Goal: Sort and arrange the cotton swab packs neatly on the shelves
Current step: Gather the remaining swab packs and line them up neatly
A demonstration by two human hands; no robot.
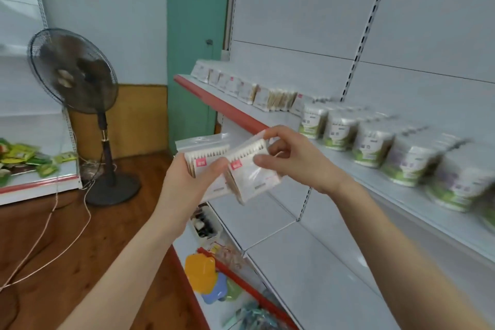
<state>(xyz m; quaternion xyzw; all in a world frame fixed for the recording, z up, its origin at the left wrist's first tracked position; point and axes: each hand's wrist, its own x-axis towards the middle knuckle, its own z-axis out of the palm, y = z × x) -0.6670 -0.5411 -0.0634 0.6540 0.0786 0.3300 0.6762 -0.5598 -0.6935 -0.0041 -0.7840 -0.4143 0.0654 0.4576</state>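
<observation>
Shelving (294, 21), white with slotted uprights, fills the right side of the room; its upper shelf (219, 104) has a red front edge. Standing fan (73, 69) is on the wood floor at left, cable trailing across the boards. Side shelf (40, 182) further left carries green packets (18, 155). Upper shelf holds a row of round pouches (375, 142) with green labels at the near end, blurred, and a row of flat swab packs (241, 86) standing upright at the far end. Lower shelves hold mixed goods, including a yellow plastic item (199, 272). Both hands are raised in front of the upper shelf's edge. Left hand (184, 179) grips a small stack of packs (206, 158), fingers curled behind, thumb on front. Right hand (300, 158) pinches one tilted pack (254, 174) by its top edge, just beside the stack.
</observation>
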